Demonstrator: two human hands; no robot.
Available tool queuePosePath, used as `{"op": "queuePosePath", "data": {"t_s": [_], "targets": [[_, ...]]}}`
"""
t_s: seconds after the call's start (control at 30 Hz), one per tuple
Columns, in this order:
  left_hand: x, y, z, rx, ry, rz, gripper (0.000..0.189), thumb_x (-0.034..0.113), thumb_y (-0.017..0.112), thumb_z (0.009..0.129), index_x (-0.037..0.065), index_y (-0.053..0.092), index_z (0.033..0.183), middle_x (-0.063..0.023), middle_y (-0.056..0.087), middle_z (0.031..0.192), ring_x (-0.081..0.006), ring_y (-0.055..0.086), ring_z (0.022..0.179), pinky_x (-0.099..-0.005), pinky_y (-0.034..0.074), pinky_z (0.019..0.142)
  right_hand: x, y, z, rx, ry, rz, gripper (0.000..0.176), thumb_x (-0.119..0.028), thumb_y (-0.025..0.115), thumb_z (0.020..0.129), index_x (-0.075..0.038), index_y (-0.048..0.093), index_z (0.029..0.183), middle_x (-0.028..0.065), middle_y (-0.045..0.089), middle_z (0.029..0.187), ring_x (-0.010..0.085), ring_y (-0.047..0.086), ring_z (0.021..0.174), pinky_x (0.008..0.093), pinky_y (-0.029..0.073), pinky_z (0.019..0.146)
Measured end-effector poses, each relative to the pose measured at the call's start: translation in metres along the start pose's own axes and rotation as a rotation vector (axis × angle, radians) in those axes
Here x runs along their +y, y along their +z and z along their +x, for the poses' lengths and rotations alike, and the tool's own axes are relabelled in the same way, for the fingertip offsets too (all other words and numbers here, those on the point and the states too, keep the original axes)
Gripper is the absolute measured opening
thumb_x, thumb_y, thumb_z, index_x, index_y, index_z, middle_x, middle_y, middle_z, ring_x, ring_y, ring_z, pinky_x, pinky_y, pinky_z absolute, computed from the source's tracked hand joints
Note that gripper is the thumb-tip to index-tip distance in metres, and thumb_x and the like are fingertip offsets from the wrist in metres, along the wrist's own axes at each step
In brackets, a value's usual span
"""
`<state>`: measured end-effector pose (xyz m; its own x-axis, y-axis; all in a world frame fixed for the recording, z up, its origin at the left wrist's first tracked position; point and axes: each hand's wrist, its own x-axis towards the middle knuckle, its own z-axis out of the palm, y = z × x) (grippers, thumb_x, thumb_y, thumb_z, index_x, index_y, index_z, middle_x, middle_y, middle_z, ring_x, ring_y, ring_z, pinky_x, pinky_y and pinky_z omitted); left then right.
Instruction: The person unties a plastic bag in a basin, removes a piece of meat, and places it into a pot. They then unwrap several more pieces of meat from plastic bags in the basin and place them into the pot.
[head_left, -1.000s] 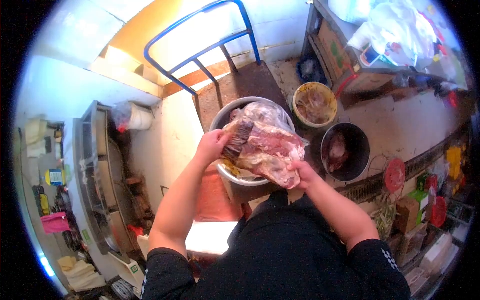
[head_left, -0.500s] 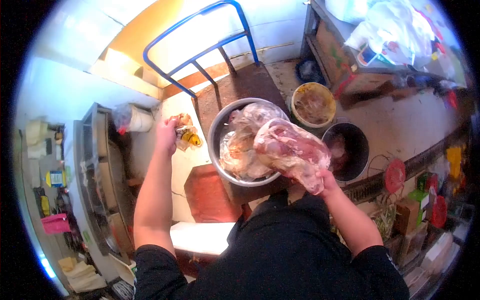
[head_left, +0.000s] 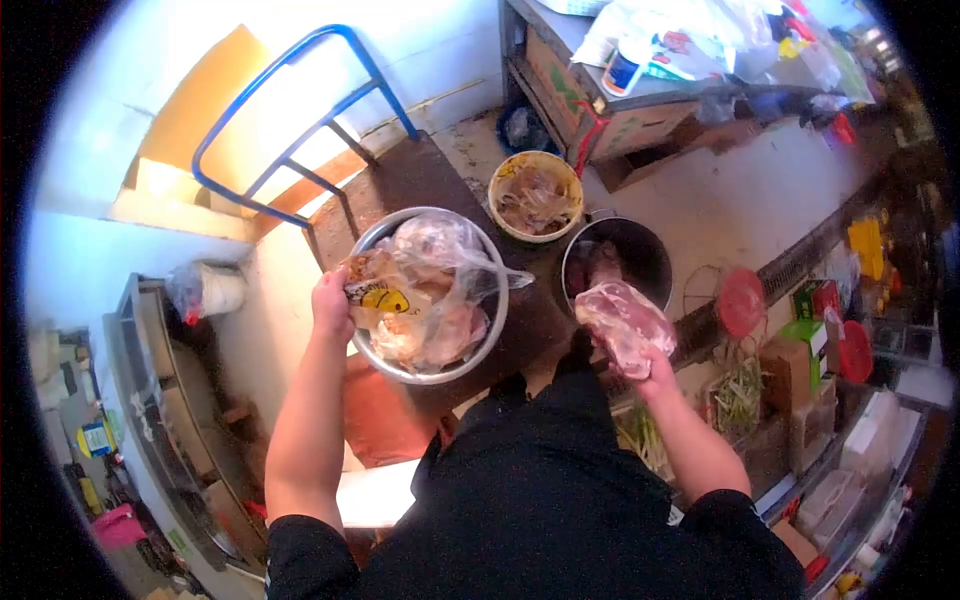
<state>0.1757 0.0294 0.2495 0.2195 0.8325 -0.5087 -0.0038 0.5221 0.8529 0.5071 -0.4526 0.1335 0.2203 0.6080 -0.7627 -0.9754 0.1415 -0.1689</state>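
Note:
My left hand (head_left: 332,308) is closed on a clear plastic wrapper (head_left: 383,299) with a yellow fish-like print, at the left rim of a metal basin (head_left: 436,377). Inside the basin lie several bagged pieces of raw meat (head_left: 452,335). My right hand (head_left: 657,374) grips the lower end of a bare piece of raw meat (head_left: 624,322), pinkish red with pale fat. That piece hangs over the near rim of a dark pot (head_left: 660,246), where more meat (head_left: 603,262) shows. My right fingers are partly hidden under it.
The basin stands on a platform cart with a blue handle (head_left: 352,107). A pale bucket (head_left: 568,224) of crumpled wrappers stands behind the pot. A table (head_left: 548,32) with plastic bags is at the back right. Boxes (head_left: 786,372) and green vegetables (head_left: 738,400) lie at right.
My left hand has brought the wrapper from left of the basin to over its rim. My right hand has carried the meat away from the basin to the pot. The view has turned right.

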Motion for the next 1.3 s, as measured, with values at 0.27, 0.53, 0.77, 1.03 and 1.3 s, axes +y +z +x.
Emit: {"op": "queuePosePath", "data": {"t_s": [0.27,0.53,0.77,1.03,1.3], "targets": [[-0.005,0.125,-0.037,-0.097,0.018,0.090,0.016,0.015,0.056,0.092,0.000,0.059,0.098,-0.0067,0.063,0.088,-0.0164,0.060,0.079,-0.0302,0.050,0.075,-0.052,0.002,0.051,0.668,-0.164,-0.650,0.065,-0.007,0.061,0.078,-0.019,0.034,0.135,0.0137,0.045,0.131,0.0382,0.043,0.122,0.0650,0.043,0.082],[-0.038,0.231,-0.024,-0.099,0.183,0.361,0.016,0.016,0.056,0.091,0.002,0.062,0.098,-0.0029,0.062,0.092,-0.0123,0.054,0.086,-0.0272,0.043,0.080,-0.024,-0.033,0.042,0.496,0.073,-0.989,0.022,-0.009,0.061,0.081,-0.001,0.055,0.101,0.0131,0.059,0.096,0.0263,0.055,0.091,0.0439,0.045,0.071],[-0.085,0.295,0.041,-0.152,0.201,0.453,0.029,0.024,0.062,0.088,-0.001,0.059,0.102,-0.0051,0.062,0.092,-0.0128,0.054,0.088,-0.0293,0.045,0.076,-0.063,-0.139,-0.012,0.644,0.084,-0.809,0.018,-0.018,0.057,0.087,-0.015,0.059,0.104,0.0016,0.054,0.078,0.0148,0.052,0.060,0.0272,0.038,0.046],[-0.103,0.315,0.054,-0.107,0.117,0.961,0.056,0.030,0.069,0.078,0.002,0.054,0.124,-0.0196,0.065,0.105,-0.0273,0.062,0.101,-0.0377,0.048,0.090,-0.124,-0.133,-0.051,0.611,-0.016,-0.850,0.016,-0.023,0.057,0.088,-0.012,0.055,0.098,0.0050,0.059,0.081,0.0184,0.059,0.064,0.0266,0.046,0.050],[-0.238,0.114,-0.050,-0.362,-0.061,1.382,0.047,0.030,0.058,0.082,0.005,0.057,0.122,-0.0218,0.063,0.113,-0.0380,0.058,0.107,-0.0444,0.047,0.094,-0.099,-0.080,-0.011,0.548,0.125,-1.053,0.014,-0.021,0.055,0.090,-0.011,0.056,0.100,0.0057,0.063,0.082,0.0184,0.063,0.069,0.0287,0.050,0.055]]}}
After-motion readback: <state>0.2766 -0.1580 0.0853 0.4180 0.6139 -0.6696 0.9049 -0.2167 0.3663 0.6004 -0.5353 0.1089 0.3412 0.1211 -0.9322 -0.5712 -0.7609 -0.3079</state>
